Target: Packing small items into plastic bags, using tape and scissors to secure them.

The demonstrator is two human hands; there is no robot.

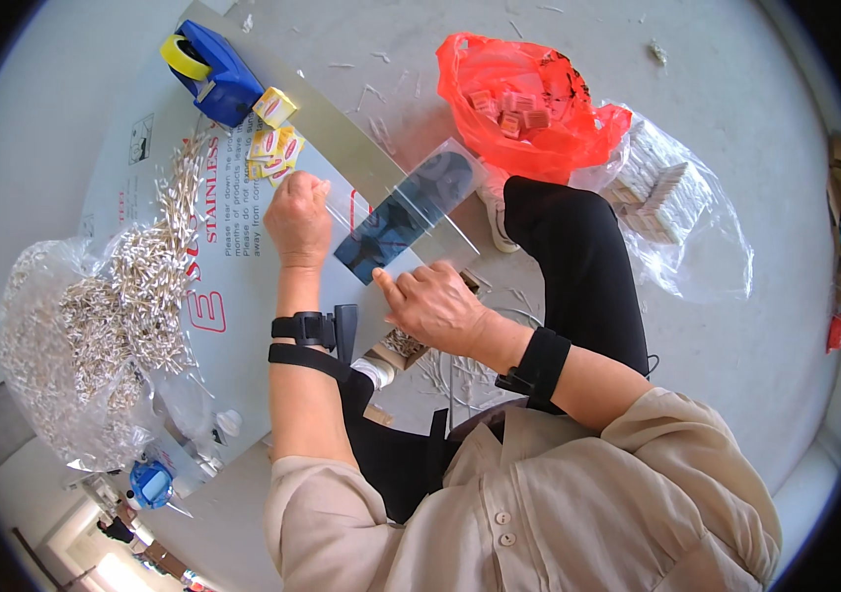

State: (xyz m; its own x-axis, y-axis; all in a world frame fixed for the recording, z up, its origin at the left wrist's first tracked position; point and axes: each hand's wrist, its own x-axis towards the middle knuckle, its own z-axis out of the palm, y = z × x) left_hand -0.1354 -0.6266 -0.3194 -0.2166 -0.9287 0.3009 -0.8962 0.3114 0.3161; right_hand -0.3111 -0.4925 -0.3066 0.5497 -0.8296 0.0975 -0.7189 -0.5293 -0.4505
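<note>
A clear flat plastic bag with a dark blue printed panel (411,212) slants across the table's edge in front of me. My left hand (300,219) is closed in a fist at the bag's clear left end, and its fingertips are turned from view. At the bag's near corner, the thumb and index finger of my right hand (435,308) pinch the film. Just beyond my left fist lie flat yellow packets (274,153) and a small yellow box (274,107). Left of that hand, a loose heap of cotton swabs (149,286) spreads over the table.
A blue tape dispenser (218,79) stands at the table's far end. A big clear bag of swabs (40,345) sits at left. On the floor are a red plastic bag (470,74) holding pink packs, a clear bag of white packs (672,202) and scattered swabs. My knee (578,227) rises at right.
</note>
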